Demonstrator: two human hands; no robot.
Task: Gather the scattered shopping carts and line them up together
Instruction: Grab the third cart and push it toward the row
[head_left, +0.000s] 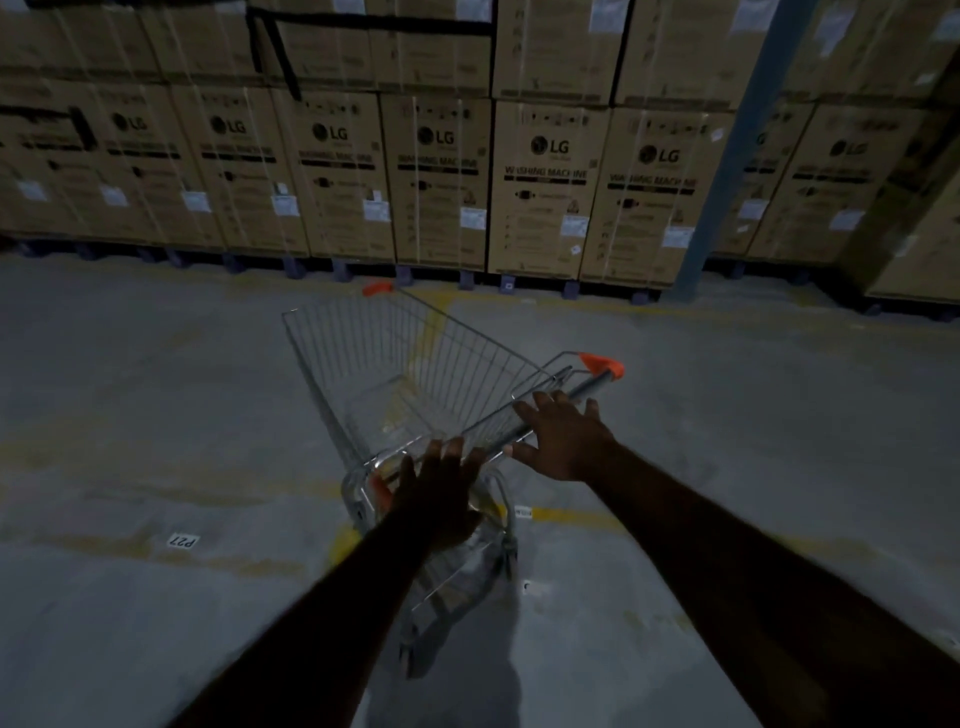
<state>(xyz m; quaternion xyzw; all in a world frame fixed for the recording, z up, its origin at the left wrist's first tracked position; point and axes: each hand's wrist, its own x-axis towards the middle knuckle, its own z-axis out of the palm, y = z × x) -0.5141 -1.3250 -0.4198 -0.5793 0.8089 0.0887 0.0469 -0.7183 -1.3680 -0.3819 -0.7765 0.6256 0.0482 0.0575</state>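
Dim warehouse bay: grey concrete floor (156, 415) crossed by worn yellow lines, closed at the back by a wall of stacked brown cardboard washing-machine boxes (441, 176), with a blue steel post (727, 171) standing against it.

Just short of that box wall, upright on its wheels with its nose angled toward the boxes: one silver wire shopping cart (415, 364) with orange plastic corner caps. At the cart end farthest from the box wall, the metal handle bar (587, 387).

Over one end of the bar, left hand (441, 488) spread flat, fingers straight. Farther along, right hand (563, 441) likewise spread, fingers fanned across the bar. Neither curled round it; touching or just above, cannot tell in the dark blur.

Probably light and stiff for its bulk, rolling freely on its castors yet prone to swing sideways. Best taken by the bar, both hands well apart, for steering.

Counted: one cart, no others in view; two hands; three orange caps; one white floor label (184, 540) reading P27, farther from the box wall than the basket.
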